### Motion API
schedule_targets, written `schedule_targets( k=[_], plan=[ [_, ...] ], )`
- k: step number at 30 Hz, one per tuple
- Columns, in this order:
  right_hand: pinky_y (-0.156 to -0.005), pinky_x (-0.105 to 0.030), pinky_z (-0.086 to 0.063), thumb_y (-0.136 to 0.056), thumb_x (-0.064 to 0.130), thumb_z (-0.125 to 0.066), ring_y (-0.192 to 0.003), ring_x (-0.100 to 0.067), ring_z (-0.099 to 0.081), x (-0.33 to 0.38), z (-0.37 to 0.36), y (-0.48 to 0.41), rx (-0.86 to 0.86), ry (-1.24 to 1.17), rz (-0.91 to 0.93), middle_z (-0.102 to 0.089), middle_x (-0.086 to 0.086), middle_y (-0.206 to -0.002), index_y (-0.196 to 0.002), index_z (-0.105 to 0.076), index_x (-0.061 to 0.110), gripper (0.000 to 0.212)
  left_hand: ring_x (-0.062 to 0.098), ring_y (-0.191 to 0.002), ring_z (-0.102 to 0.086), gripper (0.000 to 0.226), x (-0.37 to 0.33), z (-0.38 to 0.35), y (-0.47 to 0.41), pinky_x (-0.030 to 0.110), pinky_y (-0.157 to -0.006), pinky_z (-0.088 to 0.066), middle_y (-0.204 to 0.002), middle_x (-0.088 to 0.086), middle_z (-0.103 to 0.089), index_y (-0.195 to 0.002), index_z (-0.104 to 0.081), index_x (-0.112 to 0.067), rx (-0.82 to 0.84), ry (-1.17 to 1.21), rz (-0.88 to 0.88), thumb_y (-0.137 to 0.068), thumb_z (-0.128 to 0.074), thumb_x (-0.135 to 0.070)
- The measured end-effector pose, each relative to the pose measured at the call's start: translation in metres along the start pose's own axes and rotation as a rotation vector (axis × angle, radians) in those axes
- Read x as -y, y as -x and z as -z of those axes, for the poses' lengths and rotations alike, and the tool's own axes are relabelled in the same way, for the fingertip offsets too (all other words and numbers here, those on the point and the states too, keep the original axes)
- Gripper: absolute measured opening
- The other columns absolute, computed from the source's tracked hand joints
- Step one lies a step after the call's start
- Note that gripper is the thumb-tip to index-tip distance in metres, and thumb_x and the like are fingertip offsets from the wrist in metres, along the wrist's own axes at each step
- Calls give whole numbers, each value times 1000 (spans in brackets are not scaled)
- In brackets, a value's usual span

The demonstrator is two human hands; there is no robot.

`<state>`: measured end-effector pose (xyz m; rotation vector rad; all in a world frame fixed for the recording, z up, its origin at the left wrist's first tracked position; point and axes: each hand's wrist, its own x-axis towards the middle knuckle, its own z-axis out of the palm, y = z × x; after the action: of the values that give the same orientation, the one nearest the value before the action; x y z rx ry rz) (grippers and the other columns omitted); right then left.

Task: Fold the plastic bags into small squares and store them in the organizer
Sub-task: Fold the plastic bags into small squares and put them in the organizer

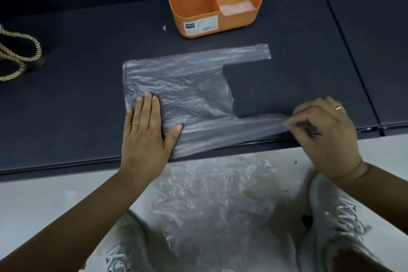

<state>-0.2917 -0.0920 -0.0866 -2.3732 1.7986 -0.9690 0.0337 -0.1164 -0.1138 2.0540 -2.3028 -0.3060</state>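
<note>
Bag [181,86] lies flat on the table [88,55], long axis running left to right: closed bottom toward the left, two handles toward the right. Left hand [145,130] rests on its near left corner, fingers straight and together, thumb spread, palm pressing the film down. Right hand [326,134] is at the opposite end, fingers curled, pinching the tip of the near handle [242,130] and drawing it taut just above the table's front edge. That hand is a little blurred, so the exact pinch is hard to read. Far handle [242,53] lies flat and free, well apart from both hands, with bare table in the notch between the handles.

The coming fold, I judge, is lengthwise: the near edge goes away from the person onto the far edge, so near handle lands on far handle. Right hand has the strip to carry. Left hand sits on the part that must turn over and would likely have to shift or lift.

Organizer [198,13] stands just beyond the bag's far edge, with some clear film in its compartments; nothing lies between the two. Gold cord [24,55] loops at the far left, well apart. More crumpled bags [209,201] wait on the floor between the person's shoes [344,212].
</note>
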Motion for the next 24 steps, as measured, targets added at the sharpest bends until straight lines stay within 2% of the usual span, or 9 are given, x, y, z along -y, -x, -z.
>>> schedule_targets(
  k=[4, 7, 8, 10, 12, 16, 19, 21, 24],
  plan=[
    [-68, -13, -42, -85, 0, -66, -71, -17, -54, -7, -5, 1, 58, -111, -206, -62, -8, -85, -82, -63, 4, 6, 20, -152, 2, 86, -4, -4, 5, 30, -120, 12, -164, 8, -2, -155, -5, -9, -18, -31, -34, -94, -3, -69],
    [-64, -7, -45, -91, -3, -55, -70, -5, -65, -3, 1, -3, 104, -354, -502, -65, 12, -76, -97, -56, 7, 12, 23, -152, -1, 85, -10, -6, 13, 34, -121, 9, -164, 10, -5, -155, -6, -8, -21, -37, -49, -96, -4, -68],
    [-65, -9, -48, -95, -5, -47, -76, -3, -65, -3, 3, -6, 96, -511, -613, -67, 14, -78, -102, -53, 8, 17, 24, -152, -2, 85, -12, -7, 16, 35, -121, 7, -164, 11, -6, -155, -7, -8, -25, -40, -48, -96, -4, -68],
    [-65, -24, -54, -99, 1, -37, -87, -15, -66, 1, 5, -16, 33, -844, -884, -71, 6, -82, -105, -50, 17, 22, 26, -152, -4, 85, -17, -8, 18, 39, -122, 3, -163, 13, -8, -155, -9, -6, -33, -44, -39, -97, -5, -68],
    [-65, -32, -52, -100, 15, -46, -87, -20, -65, 4, 5, -23, 24, -920, -1037, -71, -1, -76, -104, -50, 21, 8, 26, -151, -5, 84, -21, -9, 18, 40, -121, 2, -163, 13, -8, -154, -8, -6, -34, -49, -33, -97, -5, -67],
    [-59, -21, -54, -85, 12, -70, -60, -5, -64, 3, 3, -23, 167, -732, -943, -66, 4, -67, -114, -50, 18, 35, 25, -152, 0, 85, -23, -10, 14, 37, -121, 8, -163, 12, -4, -154, -4, -6, -39, -58, -38, -96, -1, -68],
    [-57, -25, -56, -91, 27, -64, -61, -9, -66, -2, 7, -25, 99, -821, -1045, -68, 2, -69, -101, -54, 22, 14, 23, -151, 4, 86, -26, -10, 10, 38, -122, 8, -163, 10, 1, -153, 1, -9, -43, -39, -32, -93, 4, -70],
    [-58, -20, -56, -89, 20, -67, -60, -6, -65, -6, 10, -26, 161, -781, -996, -68, 0, -73, -107, -52, 20, 23, 23, -151, 6, 86, -28, -10, 8, 40, -122, 6, -163, 9, 4, -152, 3, -9, -36, -29, -30, -92, 5, -70],
    [-65, -6, -48, -81, 5, -73, -68, -9, -63, -11, 11, -21, 309, -458, -803, -64, 1, -81, -116, -52, 21, 44, 23, -151, 6, 85, -28, -9, 11, 40, -122, 6, -163, 8, 4, -153, 3, -10, -18, -17, -17, -93, 0, -70]
  ],
)
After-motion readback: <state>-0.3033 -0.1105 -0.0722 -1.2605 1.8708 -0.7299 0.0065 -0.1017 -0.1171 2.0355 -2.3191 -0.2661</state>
